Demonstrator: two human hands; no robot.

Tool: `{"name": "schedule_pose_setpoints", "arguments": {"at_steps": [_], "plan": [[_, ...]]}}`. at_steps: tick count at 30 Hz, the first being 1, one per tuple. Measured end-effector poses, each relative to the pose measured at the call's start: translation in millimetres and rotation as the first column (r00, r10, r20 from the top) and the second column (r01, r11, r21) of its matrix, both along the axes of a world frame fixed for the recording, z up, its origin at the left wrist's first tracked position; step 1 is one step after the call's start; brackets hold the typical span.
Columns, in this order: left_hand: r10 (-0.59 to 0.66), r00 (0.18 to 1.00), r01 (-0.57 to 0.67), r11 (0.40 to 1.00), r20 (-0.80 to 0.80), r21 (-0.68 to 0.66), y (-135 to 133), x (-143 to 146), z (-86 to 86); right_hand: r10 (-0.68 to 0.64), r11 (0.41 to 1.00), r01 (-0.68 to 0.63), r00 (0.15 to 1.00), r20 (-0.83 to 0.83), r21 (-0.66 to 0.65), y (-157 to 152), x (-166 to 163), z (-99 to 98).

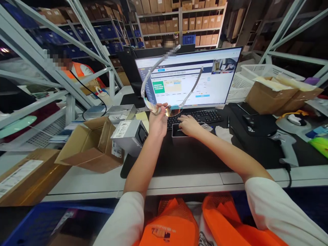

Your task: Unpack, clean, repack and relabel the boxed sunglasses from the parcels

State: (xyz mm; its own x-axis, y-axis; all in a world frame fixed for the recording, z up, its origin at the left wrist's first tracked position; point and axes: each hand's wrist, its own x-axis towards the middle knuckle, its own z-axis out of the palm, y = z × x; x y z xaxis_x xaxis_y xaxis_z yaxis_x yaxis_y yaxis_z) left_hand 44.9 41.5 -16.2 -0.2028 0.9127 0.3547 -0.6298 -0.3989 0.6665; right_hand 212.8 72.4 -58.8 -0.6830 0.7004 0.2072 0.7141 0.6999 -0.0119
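Note:
My left hand [158, 123] is raised in front of the monitor, closed around a pair of glasses [173, 111] at the front. The lenses look tinted and reflective, and both temples stick up and away, wrapped in clear film. My right hand [190, 126] is lower, over a small open box [185, 133] with a dark inside and pale rim. Its fingers are apart and reach across the box; their tips are partly hidden. Left of my left hand stands a grey printed box [130, 138].
Behind the hands are a keyboard [208, 117] and a monitor [217, 85]. An open cardboard box [87, 147] is at left. White crumpled paper [224, 134], a mouse [248, 120] and a barcode scanner [288, 147] lie at right. A person in an orange vest [77, 70] is at far left.

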Motion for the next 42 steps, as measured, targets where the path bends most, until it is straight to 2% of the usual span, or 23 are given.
{"name": "schedule_pose_setpoints", "arguments": {"at_steps": [5, 13, 15, 18, 20, 22, 24, 26, 29, 31, 32, 34, 35, 37, 38, 39, 40, 41, 42], "plan": [[0.028, 1.0, -0.029, 1.0, -0.004, -0.012, 6, -3, -1.4, 0.025, 0.999, -0.031, 0.992, -0.127, -0.045, 5, 7, -0.8], [0.005, 0.999, -0.003, 0.999, 0.045, -0.051, 9, -3, -1.1, -0.133, 0.983, 0.067, 0.903, -0.409, -0.171, 13, 42, 5.5], [-0.001, 0.999, 0.003, 0.998, 0.032, -0.062, 9, 0, -2.2, -0.152, 0.985, 0.08, 0.818, -0.555, -0.152, 9, 51, 9.9], [-0.036, 0.999, 0.035, 0.998, -0.015, -0.054, 7, 5, -4.2, -0.114, 0.993, 0.049, 0.616, -0.779, -0.107, -3, 63, 21.1], [-0.086, 0.994, 0.084, 0.996, -0.061, -0.037, 4, 9, -5.4, -0.063, 0.996, -0.024, 0.492, -0.868, -0.086, -17, 71, 30.5], [-0.136, 0.984, 0.135, 0.991, -0.117, -0.021, 2, 12, -7.0, -0.04, 0.998, -0.02, 0.413, -0.91, -0.053, -33, 76, 40.3], [-0.178, 0.969, 0.177, 0.984, -0.174, -0.02, 0, 15, -9.4, -0.054, 0.994, 0.105, 0.443, -0.895, -0.008, -48, 80, 49.4], [-0.192, 0.953, 0.191, 0.981, -0.232, -0.031, 0, 17, -12.9, -0.07, 0.98, 0.195, 0.557, -0.828, 0.049, -58, 81, 56.6], [-0.173, 0.924, 0.163, 0.985, -0.341, -0.057, 1, 19, -18.3, -0.032, 0.99, 0.118, 0.731, -0.681, 0.081, -62, 78, 60.6], [-0.17, 0.896, 0.152, 0.985, -0.41, -0.076, 1, 20, -20.3, -0.001, 1.0, 0.02, 0.782, -0.623, 0.023, -57, 75, 59.3], [-0.167, 0.887, 0.146, 0.986, -0.431, -0.081, 1, 20, -20.5, -0.004, 1.0, -0.016, 0.778, -0.628, -0.026, -54, 75, 58.2], [-0.137, 0.887, 0.115, 0.99, -0.44, -0.076, 2, 19, -19.3, -0.059, 0.992, -0.042, 0.686, -0.725, -0.12, -45, 80, 56.8], [-0.104, 0.893, 0.085, 0.994, -0.437, -0.064, 2, 17, -18.2, -0.1, 0.99, -0.026, 0.583, -0.806, -0.142, -41, 84, 56.9], [-0.022, 0.894, 0.01, 1.0, -0.448, -0.03, 4, 13, -16.4, -0.132, 0.991, 0.028, 0.315, -0.94, -0.13, -35, 95, 59.1], [0.022, 0.884, -0.03, 1.0, -0.467, -0.008, 5, 11, -16.0, -0.115, 0.993, 0.051, 0.211, -0.971, -0.107, -34, 101, 60.9], [0.063, 0.869, -0.065, 0.998, -0.49, 0.014, 6, 9, -16.1, -0.089, 0.995, 0.068, 0.16, -0.983, -0.078, -35, 106, 62.8], [0.096, 0.852, -0.092, 0.995, -0.514, 0.034, 8, 8, -16.6, -0.066, 0.996, 0.079, 0.177, -0.982, -0.052, -37, 109, 64.5], [0.116, 0.837, -0.108, 0.993, -0.535, 0.047, 8, 8, -17.4, -0.053, 0.995, 0.09, 0.252, -0.966, -0.031, -40, 110, 65.7], [0.122, 0.827, -0.114, 0.992, -0.548, 0.049, 8, 9, -18.3, -0.054, 0.994, 0.106, 0.365, -0.929, -0.017, -43, 110, 66.3]]}}
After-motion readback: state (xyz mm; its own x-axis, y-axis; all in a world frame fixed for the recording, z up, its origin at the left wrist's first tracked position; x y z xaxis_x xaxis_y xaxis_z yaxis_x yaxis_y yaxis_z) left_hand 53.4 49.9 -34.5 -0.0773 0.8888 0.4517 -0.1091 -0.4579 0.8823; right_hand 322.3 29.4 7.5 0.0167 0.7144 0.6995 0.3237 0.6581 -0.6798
